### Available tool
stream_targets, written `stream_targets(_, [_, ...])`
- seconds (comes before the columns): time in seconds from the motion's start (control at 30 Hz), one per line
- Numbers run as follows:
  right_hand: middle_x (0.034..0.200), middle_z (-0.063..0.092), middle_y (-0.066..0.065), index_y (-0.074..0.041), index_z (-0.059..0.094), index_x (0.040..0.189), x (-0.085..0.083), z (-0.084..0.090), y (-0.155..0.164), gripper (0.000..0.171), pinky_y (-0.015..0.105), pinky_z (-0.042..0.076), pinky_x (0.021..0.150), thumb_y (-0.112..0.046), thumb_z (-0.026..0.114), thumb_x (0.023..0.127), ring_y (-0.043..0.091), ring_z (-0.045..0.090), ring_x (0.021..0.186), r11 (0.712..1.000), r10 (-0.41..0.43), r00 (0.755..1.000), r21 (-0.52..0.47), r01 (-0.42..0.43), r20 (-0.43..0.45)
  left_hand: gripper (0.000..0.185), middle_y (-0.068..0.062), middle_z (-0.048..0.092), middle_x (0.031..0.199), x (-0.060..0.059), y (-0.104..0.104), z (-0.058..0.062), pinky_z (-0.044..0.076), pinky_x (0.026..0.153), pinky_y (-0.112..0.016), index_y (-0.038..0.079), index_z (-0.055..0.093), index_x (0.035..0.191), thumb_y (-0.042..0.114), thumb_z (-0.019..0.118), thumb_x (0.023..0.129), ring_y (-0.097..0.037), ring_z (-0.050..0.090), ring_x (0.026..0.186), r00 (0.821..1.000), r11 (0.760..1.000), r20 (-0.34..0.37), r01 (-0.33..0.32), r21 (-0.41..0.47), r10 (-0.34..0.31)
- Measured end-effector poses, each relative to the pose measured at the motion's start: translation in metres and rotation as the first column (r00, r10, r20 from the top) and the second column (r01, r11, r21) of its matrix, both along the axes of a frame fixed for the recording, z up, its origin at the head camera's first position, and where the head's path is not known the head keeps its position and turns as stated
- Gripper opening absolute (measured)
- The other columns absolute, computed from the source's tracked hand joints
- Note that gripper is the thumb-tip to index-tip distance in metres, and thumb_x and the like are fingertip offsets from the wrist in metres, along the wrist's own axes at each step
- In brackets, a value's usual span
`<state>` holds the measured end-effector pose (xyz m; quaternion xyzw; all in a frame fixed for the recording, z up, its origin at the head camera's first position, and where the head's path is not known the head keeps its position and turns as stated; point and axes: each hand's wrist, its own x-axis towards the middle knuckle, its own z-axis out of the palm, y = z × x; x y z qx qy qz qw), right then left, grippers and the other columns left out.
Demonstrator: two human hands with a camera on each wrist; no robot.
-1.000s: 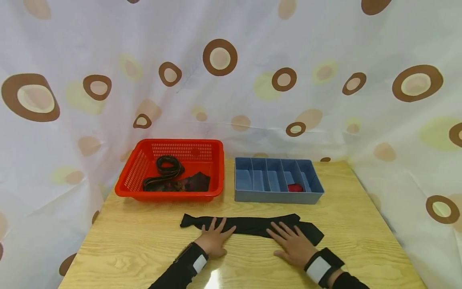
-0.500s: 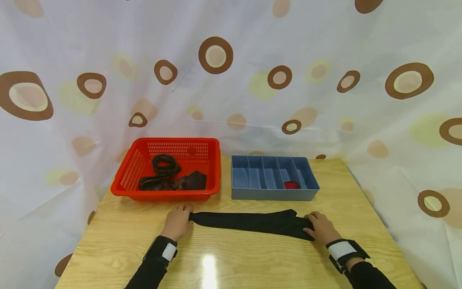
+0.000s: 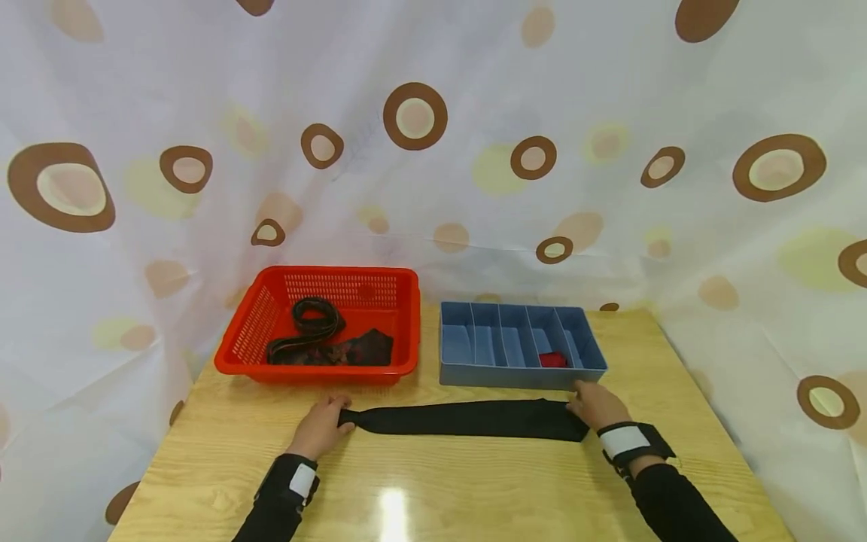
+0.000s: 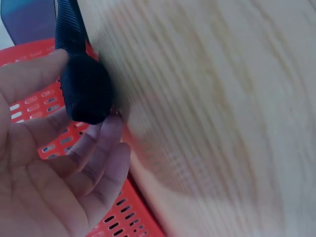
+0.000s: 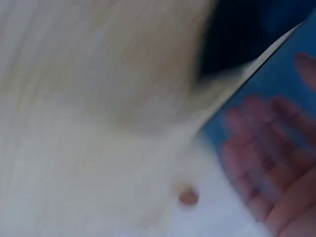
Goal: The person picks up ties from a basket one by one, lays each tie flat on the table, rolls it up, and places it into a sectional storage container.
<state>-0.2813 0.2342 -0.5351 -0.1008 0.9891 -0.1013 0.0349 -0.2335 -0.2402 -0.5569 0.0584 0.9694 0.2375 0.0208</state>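
A black necktie (image 3: 467, 418) lies stretched sideways on the wooden table, its knotted end at the left and its wider end at the right. My left hand (image 3: 318, 429) holds the knotted end; in the left wrist view the thumb lies over the neck of the knot (image 4: 86, 91) and the fingers reach behind it. At the wide end is my right hand (image 3: 599, 406), close to the front of the blue divided box (image 3: 515, 374). The blurred right wrist view shows its fingers (image 5: 247, 148) loosely extended, apart from the dark tie end.
Behind the left hand stands a red basket (image 3: 318, 370) with a coiled dark tie (image 3: 314, 320) and a patterned dark cloth (image 3: 366, 348) inside. One compartment of the blue box holds a red item (image 3: 553, 360). A dotted white sheet (image 3: 433, 188) hangs behind the table.
Both hands moved from lying flat on the necktie out to its two ends. The left took hold of the knot. At the right, the two tie ends now lie together, and the right hand has lifted slightly backward.
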Motion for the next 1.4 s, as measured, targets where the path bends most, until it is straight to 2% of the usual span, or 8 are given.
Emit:
stream_targets(0.2, [0.11,0.064,0.016,-0.001,0.062,0.114,0.0,-0.024,-0.034,0.039,0.053,0.046,0.086,-0.005,0.073,0.077,0.037,0.059,0.102,0.974,0.215,0.977,-0.071,-0.215,-0.018,0.027,-0.012,0.064,0.099,-0.006,-0.003,0.0,0.048,0.083,-0.044,0.005,0.065,0.099,0.014,0.076,0.077,-0.03,0.06,0.092,0.998,0.998,0.049,0.025,0.061,-0.028])
stream_targets(0.33, [0.087,0.065,0.005,-0.01,0.064,0.091,0.002,-0.023,-0.039,0.025,0.044,0.045,0.071,-0.004,0.078,0.071,0.024,0.057,0.082,0.969,0.244,0.964,0.002,-0.245,-0.11,0.023,-0.003,0.058,0.086,-0.008,-0.003,0.004,0.047,0.074,-0.036,0.014,0.062,0.08,0.007,0.081,0.069,-0.018,0.055,0.081,0.998,0.994,-0.009,0.063,0.092,-0.063])
stream_targets(0.43, [0.071,0.055,-0.002,-0.014,0.055,0.074,0.007,-0.016,-0.033,0.035,0.033,0.036,0.06,0.003,0.081,0.059,0.015,0.048,0.069,0.945,0.32,0.883,0.056,-0.321,-0.344,0.033,0.001,0.052,0.08,-0.007,-0.002,0.01,0.044,0.067,-0.032,0.017,0.058,0.077,0.0,0.083,0.063,-0.015,0.05,0.076,0.975,0.994,-0.211,0.081,0.072,-0.064])
stream_targets(0.57, [0.072,0.053,0.0,-0.012,0.053,0.074,0.019,-0.01,-0.019,0.043,0.034,0.036,0.06,0.006,0.084,0.05,0.017,0.047,0.071,0.921,0.381,0.755,0.146,-0.362,-0.533,0.038,0.0,0.051,0.077,-0.003,0.0,0.014,0.043,0.063,-0.034,0.015,0.055,0.079,0.0,0.085,0.06,-0.019,0.05,0.073,0.895,0.993,-0.43,0.1,-0.066,-0.119])
stream_targets(0.73, [0.087,0.061,0.0,-0.015,0.066,0.093,0.037,-0.012,-0.005,0.03,0.04,0.048,0.068,-0.025,0.081,0.069,0.02,0.058,0.08,0.9,0.426,0.893,0.174,-0.4,-0.149,0.037,0.001,0.051,0.08,0.006,-0.002,0.005,0.046,0.068,-0.041,0.017,0.056,0.08,0.008,0.086,0.061,-0.022,0.054,0.078,0.945,0.959,-0.205,0.218,-0.181,-0.254])
stream_targets(0.87, [0.087,0.062,-0.002,-0.015,0.07,0.096,0.048,-0.009,-0.002,0.031,0.04,0.048,0.069,-0.038,0.075,0.075,0.019,0.061,0.08,0.932,0.342,0.939,0.143,-0.334,-0.033,0.034,-0.001,0.056,0.09,0.012,-0.006,0.006,0.047,0.075,-0.042,0.017,0.058,0.089,0.02,0.084,0.067,-0.021,0.057,0.085,0.98,0.979,-0.024,0.197,-0.052,-0.198])
stream_targets(1.17, [0.089,0.057,0.002,-0.013,0.072,0.096,0.048,-0.012,-0.038,0.021,0.029,0.048,0.064,-0.024,0.073,0.079,0.011,0.052,0.074,0.874,0.486,0.857,0.117,-0.472,-0.172,0.034,-0.011,0.061,0.098,0.013,-0.007,0.009,0.048,0.073,-0.037,0.006,0.054,0.101,0.022,0.074,0.079,-0.024,0.058,0.086,0.984,0.992,0.168,0.039,0.12,-0.059])
stream_targets(1.4, [0.09,0.056,0.0,-0.014,0.069,0.098,0.047,-0.017,-0.048,0.019,0.027,0.047,0.061,-0.022,0.071,0.081,0.007,0.052,0.069,0.889,0.456,0.885,0.093,-0.448,-0.093,0.032,-0.005,0.047,0.078,0.012,-0.003,0.0,0.035,0.063,-0.027,0.01,0.048,0.084,0.007,0.078,0.073,-0.016,0.043,0.072,0.996,0.97,0.08,0.009,0.245,-0.029])
